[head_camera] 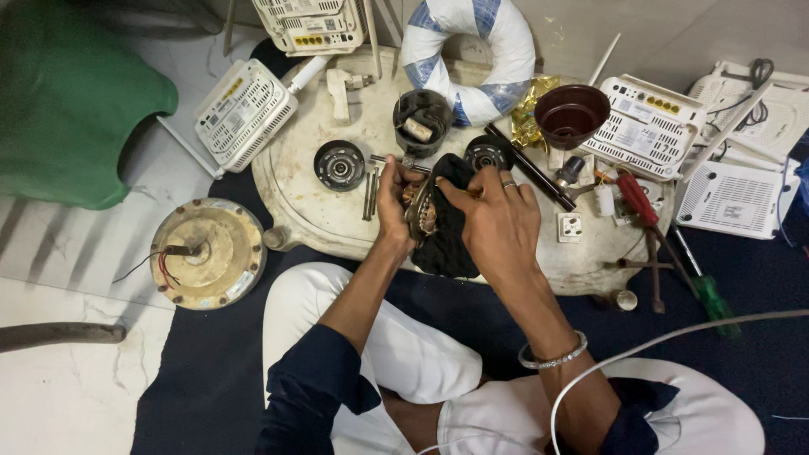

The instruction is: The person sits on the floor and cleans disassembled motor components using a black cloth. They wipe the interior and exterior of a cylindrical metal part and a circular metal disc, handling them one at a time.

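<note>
- Floor setup: person sits cross-legged on a dark blue mat, white trousers, low round cream worktop [312,211] in front of the knees.
- Left hand [394,206] has its grip clamped on a small motor part [420,211], copper windings showing, held just above the worktop's near edge.
- Right hand [497,223] meets it from the other side, fingers closed on a black cloth [451,236] wrapped against the part; ring on one finger, metal bangle at the wrist.
- Cloth hangs down below both hands, over the worktop's near edge.
- Just beyond the left hand: loose metal pins [371,190], then a round black end cap [339,165].
- Just beyond the right hand: a second round black cap [489,152] and a long dark rod [531,173] lying at a slant.
- Further out from both hands: black cup [421,122] with a small cylinder in it, blue-and-white ring [468,55], brown bowl [571,114].
- Right of the right hand: white wall socket [570,227], red-handled screwdriver [636,198], green-handled screwdriver [712,299].
- White routers [244,109] ring the worktop, on both sides and behind.
- Well left of the left hand, on the floor: round yellowed motor housing [209,253] with red and black wires.
- Green plastic chair [76,101] far left.
</note>
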